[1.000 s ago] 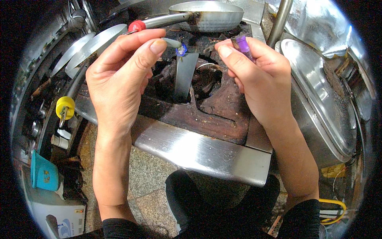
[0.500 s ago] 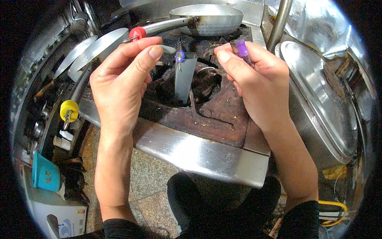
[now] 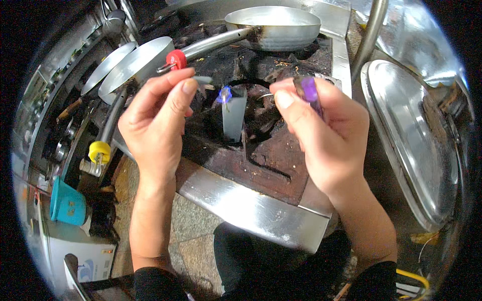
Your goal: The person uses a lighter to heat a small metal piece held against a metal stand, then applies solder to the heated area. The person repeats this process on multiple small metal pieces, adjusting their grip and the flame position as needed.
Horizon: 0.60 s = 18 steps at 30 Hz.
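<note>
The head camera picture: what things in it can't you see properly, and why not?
In the head view:
Grey stick: left end hidden by the left hand.
Purple thing: partly hidden by the right hand.
Blue spot: too small and blurred to name.
Left sleeve: cut off by the bottom edge.
</note>
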Each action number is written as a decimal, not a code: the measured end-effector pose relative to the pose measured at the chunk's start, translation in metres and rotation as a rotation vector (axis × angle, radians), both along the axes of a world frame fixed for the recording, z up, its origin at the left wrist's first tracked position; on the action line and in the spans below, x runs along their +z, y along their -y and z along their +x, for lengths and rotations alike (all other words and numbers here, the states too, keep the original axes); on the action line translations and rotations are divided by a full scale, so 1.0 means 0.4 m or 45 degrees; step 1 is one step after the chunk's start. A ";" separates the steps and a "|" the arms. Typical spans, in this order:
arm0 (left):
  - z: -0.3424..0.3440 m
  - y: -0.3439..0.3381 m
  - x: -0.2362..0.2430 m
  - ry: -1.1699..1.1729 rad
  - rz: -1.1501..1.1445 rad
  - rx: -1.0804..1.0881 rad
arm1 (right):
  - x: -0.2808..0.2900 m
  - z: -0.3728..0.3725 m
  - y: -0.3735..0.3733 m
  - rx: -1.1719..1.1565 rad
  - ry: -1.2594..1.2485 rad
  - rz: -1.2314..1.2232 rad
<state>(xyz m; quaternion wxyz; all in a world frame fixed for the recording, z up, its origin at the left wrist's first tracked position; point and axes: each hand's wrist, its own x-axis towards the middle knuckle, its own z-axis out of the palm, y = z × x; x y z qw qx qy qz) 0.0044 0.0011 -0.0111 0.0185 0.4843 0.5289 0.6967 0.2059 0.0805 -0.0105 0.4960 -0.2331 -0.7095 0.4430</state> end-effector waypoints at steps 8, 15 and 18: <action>-0.012 -0.007 -0.014 -0.057 -0.081 0.034 | -0.014 -0.026 -0.012 -0.005 -0.019 0.006; 0.030 0.096 -0.004 0.033 -0.352 0.250 | -0.040 -0.028 -0.021 0.031 0.078 -0.241; 0.093 0.166 0.030 0.410 -0.450 0.242 | -0.022 -0.033 -0.026 -0.027 0.165 -0.189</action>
